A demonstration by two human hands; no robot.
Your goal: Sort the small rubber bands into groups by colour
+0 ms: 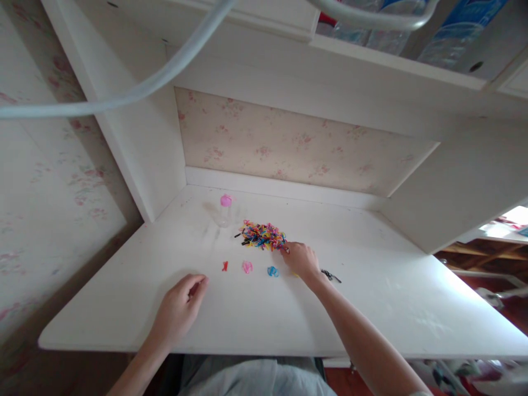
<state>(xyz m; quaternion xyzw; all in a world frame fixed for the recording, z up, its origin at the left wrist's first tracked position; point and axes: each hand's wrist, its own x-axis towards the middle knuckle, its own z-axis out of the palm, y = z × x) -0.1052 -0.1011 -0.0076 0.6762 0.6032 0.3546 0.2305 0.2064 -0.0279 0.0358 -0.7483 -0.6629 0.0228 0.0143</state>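
Observation:
A heap of small multicoloured rubber bands (264,235) lies on the white desk. My right hand (302,259) reaches to the heap's right edge, its fingertips pinched together against the bands; whether a band is between them I cannot make out. In front of the heap lie separate little groups: red bands (225,266), pink bands (247,267), blue bands (273,271) and black bands (331,276). A bit of yellow (296,275) shows beside my right wrist, mostly hidden. My left hand (179,305) rests on the desk left of the red bands, fingers curled in, nothing visible in them.
Behind the heap, to its left, stands a clear bottle with a pink cap (225,201). White panels (466,181) enclose the desk (136,297) at the sides. An overhead shelf holds plastic bottles (451,38). A pale curved tube (165,71) crosses the upper view.

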